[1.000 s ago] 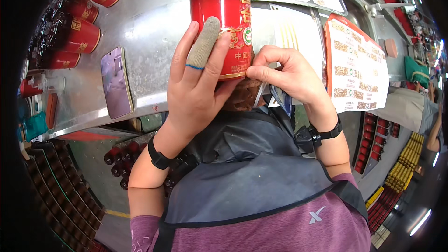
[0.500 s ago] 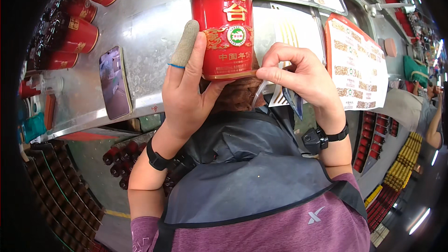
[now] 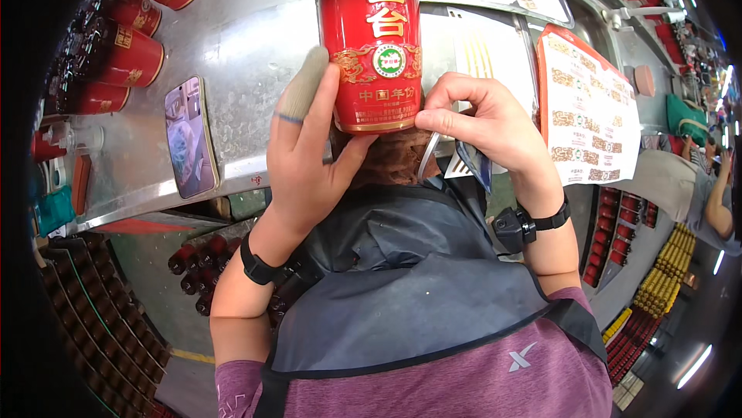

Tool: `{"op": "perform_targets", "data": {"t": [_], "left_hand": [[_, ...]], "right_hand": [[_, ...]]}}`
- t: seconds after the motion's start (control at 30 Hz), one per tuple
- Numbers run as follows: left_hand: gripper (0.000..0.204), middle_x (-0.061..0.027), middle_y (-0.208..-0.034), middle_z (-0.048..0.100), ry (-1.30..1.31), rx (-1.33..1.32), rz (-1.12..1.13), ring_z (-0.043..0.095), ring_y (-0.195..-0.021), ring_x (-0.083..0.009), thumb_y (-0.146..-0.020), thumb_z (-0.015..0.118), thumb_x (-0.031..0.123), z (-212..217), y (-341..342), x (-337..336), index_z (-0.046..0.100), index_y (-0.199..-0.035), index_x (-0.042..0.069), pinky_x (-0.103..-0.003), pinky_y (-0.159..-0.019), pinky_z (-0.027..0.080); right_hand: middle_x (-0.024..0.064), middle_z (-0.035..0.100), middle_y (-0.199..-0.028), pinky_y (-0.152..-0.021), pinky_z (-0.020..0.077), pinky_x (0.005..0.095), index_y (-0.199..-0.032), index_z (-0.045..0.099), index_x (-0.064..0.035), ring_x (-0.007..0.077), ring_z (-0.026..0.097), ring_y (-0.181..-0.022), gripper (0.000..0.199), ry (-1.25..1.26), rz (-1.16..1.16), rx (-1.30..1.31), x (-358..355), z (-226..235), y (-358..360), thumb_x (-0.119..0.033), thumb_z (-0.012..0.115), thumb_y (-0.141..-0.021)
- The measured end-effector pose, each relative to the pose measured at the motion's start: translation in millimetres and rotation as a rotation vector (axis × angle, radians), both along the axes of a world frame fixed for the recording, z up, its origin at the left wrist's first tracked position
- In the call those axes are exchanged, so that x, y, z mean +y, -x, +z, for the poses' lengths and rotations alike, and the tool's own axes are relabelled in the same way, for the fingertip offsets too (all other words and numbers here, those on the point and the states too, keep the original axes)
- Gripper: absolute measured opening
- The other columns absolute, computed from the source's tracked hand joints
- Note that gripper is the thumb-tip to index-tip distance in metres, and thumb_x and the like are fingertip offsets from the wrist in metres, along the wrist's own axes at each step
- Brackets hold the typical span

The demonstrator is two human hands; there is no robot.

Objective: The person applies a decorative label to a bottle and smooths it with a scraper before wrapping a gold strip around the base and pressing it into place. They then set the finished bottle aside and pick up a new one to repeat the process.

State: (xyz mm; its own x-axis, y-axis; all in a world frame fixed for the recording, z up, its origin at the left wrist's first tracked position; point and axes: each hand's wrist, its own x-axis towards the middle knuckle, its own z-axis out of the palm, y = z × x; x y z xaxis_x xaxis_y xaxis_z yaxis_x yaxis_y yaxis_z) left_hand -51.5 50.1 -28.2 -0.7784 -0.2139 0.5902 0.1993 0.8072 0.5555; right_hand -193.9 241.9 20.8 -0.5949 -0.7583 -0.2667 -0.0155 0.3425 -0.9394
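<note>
A glossy red bottle (image 3: 371, 101), dark toward its upper part and printed in gold with a round green-and-white emblem, lies lengthwise before me with its base toward me. My left hand (image 3: 305, 151) grips its lower left side, the thumb under the base; a beige finger cot (image 3: 308, 81) with a blue edge covers one finger. At the base's lower right edge, my right hand (image 3: 495, 120) has thumb and index finger pinched. A thin pale strip (image 3: 427, 156) hangs just below that pinch, its upper end hidden by the fingers. Brown cloth (image 3: 390, 159) lies beneath the bottle.
On the metal table (image 3: 239, 39), a phone (image 3: 191, 136) lies left of my hand. Several red bottles (image 3: 124, 54) crowd the far left. Sheets of printed gold labels (image 3: 591, 112) lie to the right. Bottle racks (image 3: 93, 325) stand on the floor at left.
The bottle has turned slightly, its emblem moving a little left. My right hand has shifted slightly left, the pinch staying at the base edge.
</note>
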Motion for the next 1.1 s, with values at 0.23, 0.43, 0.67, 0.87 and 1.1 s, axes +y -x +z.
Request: {"op": "perform_targets", "data": {"t": [0.23,0.43,0.67,0.87,1.1], "left_hand": [[0.033,-0.0094,-0.121,0.067,0.236,0.097,-0.146,0.061,-0.111,-0.0282,-0.079,0.073,0.008,4.3,-19.9,-1.1,0.073,-0.112,0.005,-0.037,-0.088,0.056],[0.039,-0.0026,-0.12,0.064,0.366,0.184,-0.246,0.054,-0.12,-0.0243,-0.073,0.075,0.012,-8.6,-7.6,11.7,0.074,-0.111,0.015,-0.037,-0.095,0.054],[0.034,-0.0058,-0.12,0.066,0.352,0.074,-0.17,0.058,-0.119,-0.0274,-0.074,0.072,0.008,5.8,-21.4,6.7,0.075,-0.107,0.007,-0.038,-0.092,0.059],[0.032,-0.0055,-0.116,0.068,0.412,0.143,-0.24,0.061,-0.113,-0.027,-0.075,0.071,0.006,-0.5,-17.9,0.5,0.075,-0.107,0.009,-0.038,-0.086,0.058],[0.032,-0.006,-0.125,0.062,0.339,0.173,-0.261,0.055,-0.122,-0.0257,-0.077,0.071,0.015,-6.4,-14.4,9.3,0.073,-0.109,0.013,-0.042,-0.098,0.054]], "right_hand": [[-0.0028,0.063,-0.083,-0.076,0.0431,0.0232,-0.081,0.066,-0.0033,0.0052,0.054,-0.082,0.018,-0.061,0.076,-0.031,2.1,-2.5,5.5,-0.016,0.074,-0.09],[-0.0023,0.06,-0.071,-0.066,0.0434,0.0242,-0.084,0.072,-0.0023,0.006,0.052,-0.07,0.021,0.06,0.059,-0.036,1.6,-8.5,4.6,-0.023,0.076,-0.088],[-0.003,0.059,-0.069,-0.064,0.0432,0.0246,-0.084,0.072,-0.0022,0.0059,0.052,-0.068,0.021,0.011,0.071,0.007,1.2,-9.4,5.0,-0.023,0.075,-0.089],[-0.002,0.061,-0.071,-0.065,0.0436,0.0243,-0.085,0.072,-0.0022,0.0058,0.053,-0.07,0.021,-0.02,0.073,-0.049,-4.3,-6.6,5.4,-0.022,0.076,-0.089],[-0.0006,0.064,-0.082,-0.074,0.0453,0.0243,-0.087,0.065,0.0004,0.0069,0.056,-0.08,0.015,-0.04,0.052,-0.02,7.5,-10.9,6.8,-0.013,0.073,-0.089]]}}
